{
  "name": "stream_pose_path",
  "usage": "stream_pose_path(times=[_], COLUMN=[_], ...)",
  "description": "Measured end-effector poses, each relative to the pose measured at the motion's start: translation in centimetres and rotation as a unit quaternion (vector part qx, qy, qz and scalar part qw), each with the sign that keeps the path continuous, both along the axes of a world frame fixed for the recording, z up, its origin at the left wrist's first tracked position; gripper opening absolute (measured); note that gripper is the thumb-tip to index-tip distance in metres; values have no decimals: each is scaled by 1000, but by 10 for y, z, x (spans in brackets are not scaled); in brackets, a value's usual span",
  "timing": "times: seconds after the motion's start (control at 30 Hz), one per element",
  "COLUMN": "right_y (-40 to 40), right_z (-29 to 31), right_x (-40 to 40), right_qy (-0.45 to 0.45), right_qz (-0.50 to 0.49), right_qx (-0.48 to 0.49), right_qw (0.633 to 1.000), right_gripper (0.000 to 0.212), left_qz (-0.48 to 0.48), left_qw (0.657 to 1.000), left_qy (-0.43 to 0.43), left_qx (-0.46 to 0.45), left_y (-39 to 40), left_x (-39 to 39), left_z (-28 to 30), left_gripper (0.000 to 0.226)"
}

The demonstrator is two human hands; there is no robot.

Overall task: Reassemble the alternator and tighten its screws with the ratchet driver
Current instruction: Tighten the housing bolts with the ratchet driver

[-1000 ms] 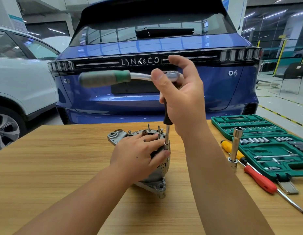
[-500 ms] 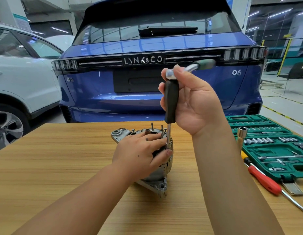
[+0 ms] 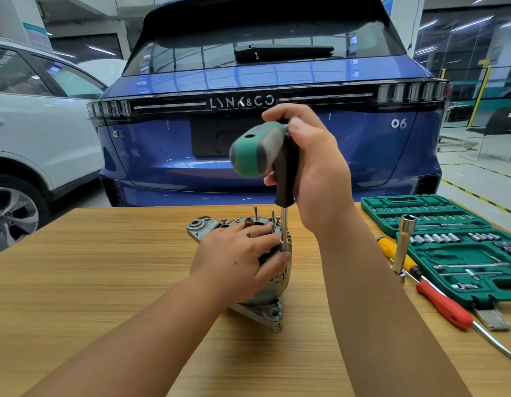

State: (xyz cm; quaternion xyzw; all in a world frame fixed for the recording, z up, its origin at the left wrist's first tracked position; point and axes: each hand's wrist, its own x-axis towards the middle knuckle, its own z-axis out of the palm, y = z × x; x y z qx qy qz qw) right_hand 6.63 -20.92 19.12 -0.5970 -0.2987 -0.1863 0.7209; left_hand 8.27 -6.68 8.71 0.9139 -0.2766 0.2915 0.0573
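The grey metal alternator (image 3: 262,308) stands on the wooden table (image 3: 105,267) at its middle, with thin studs sticking up from its top. My left hand (image 3: 237,259) grips the alternator's upper body, thumb near the tool's tip. My right hand (image 3: 311,167) holds the black upright shaft of the ratchet driver (image 3: 282,181), whose metal tip sits on a screw at the alternator's right rim. The driver's green and grey handle (image 3: 252,150) points toward me and left, blurred.
A green socket set case (image 3: 448,242) lies open at the right. Beside it lie a yellow screwdriver (image 3: 397,253), a red screwdriver (image 3: 446,308) and an upright socket extension (image 3: 403,245). A blue car (image 3: 248,81) stands behind the table, a white car (image 3: 33,124) at the left.
The ratchet handle has swung round from the far right toward me and the left. My left hand and the alternator have stayed in place.
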Motion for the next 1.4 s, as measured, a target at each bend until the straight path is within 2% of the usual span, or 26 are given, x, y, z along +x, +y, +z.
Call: stream_pose_path(times=[0.17, 0.27, 0.33, 0.4, 0.53, 0.63, 0.7, 0.77, 0.8, 0.87, 0.9, 0.93, 1.0, 1.07, 1.13, 1.2, 1.4], right_y=[-3, 0, 2, 0, -11, -11, -12, -14, -13, -11, -9, -7, -7, -6, -7, -8, -6], right_z=[-3, -5, -4, 0, 7, 5, 2, 1, -1, -4, -4, -5, -6, -5, -3, -4, -6], right_x=[3, 2, 2, 1, 3, 4, 5, 6, 7, 7, 7, 7, 7, 7, 8, 10, 12], right_qy=[-33, -49, -31, 29, 173, 201, 189, 135, 86, -33, -78, -103, -100, -59, -10, -2, -13], right_qz=[-51, -138, -157, -115, 87, 166, 209, 221, 173, -23, -104, -139, -121, -49, 29, 80, 20], right_qx=[23, 49, 76, 103, 157, 151, 167, 182, 161, 58, 3, -34, -55, -22, 25, 44, 42], right_qw=[998, 988, 984, 988, 968, 954, 945, 949, 968, 998, 992, 984, 986, 997, 999, 996, 999], right_gripper=[12, 26, 33, 36, 39, 28, 17, 15, 16, 17, 21, 26, 30, 28, 37, 40, 21], left_qz=[-5, -3, 0, 1, -9, -18, -23, -19, -13, -2, 1, 3, 7, 5, 0, -1, 6], left_qw=[1000, 1000, 1000, 1000, 1000, 1000, 999, 1000, 1000, 1000, 1000, 1000, 1000, 1000, 1000, 1000, 1000], left_qy=[-10, 5, 12, 12, -2, -16, -22, -16, -9, 10, 15, 19, 24, 22, 19, 16, 24], left_qx=[-4, -3, -2, 0, -1, -7, -11, -10, -7, -2, 1, 4, 10, 11, 10, 10, 17], left_y=[0, 0, 0, 0, 1, 1, 1, 1, 1, 1, 1, 0, 0, 0, 0, 1, 1], left_x=[0, -1, -1, -1, -1, 0, 1, 0, 0, -1, -1, -2, -2, -1, 0, 0, 0], left_z=[-1, 0, 1, 1, 0, -1, -1, 0, 0, 1, 1, 1, 1, 1, 1, 0, 0], left_gripper=[49, 55, 58, 58, 53, 48, 46, 48, 50, 55, 57, 59, 60, 56, 54, 54, 61])
